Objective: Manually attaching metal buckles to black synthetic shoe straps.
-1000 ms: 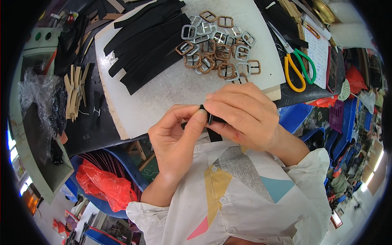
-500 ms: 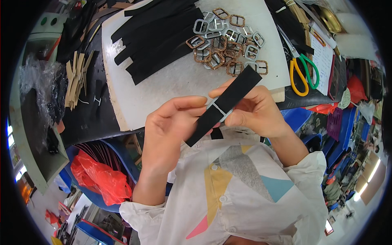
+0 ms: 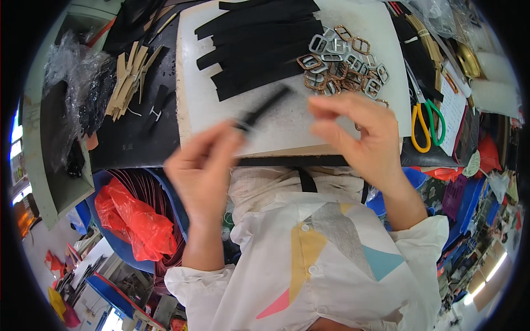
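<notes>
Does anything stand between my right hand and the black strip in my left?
Nothing visible does. The right hand is apart from the blurred black strip in the left hand; the white board shows through the gap. The buckles lie farther out.

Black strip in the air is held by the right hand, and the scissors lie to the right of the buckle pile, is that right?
Not quite. The head view shows the black strip in the left hand, apart from the right hand. The scissors do lie to the right of the buckle pile.
</notes>
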Tool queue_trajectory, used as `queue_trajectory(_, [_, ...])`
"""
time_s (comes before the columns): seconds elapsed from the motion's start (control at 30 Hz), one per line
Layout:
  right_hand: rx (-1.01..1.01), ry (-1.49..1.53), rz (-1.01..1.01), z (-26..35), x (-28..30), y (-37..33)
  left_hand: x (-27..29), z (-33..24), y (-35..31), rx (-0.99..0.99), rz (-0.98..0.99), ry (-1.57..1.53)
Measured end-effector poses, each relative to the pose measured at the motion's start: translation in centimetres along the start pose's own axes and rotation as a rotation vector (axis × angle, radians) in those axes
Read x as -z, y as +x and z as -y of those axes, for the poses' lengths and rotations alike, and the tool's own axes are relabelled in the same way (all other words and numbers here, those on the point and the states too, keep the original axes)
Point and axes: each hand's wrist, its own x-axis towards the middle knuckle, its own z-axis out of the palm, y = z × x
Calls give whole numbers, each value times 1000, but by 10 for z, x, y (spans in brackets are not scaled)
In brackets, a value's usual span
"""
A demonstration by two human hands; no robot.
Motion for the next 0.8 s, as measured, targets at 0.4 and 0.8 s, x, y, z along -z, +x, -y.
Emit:
queue_trajectory(0.4, [353, -561, 180, -29, -52, 83, 102, 70, 78, -532, -650, 1010])
queue_trajectory(0.8, [463, -308, 53, -23, -44, 79, -1, 16, 43, -507, -80, 239])
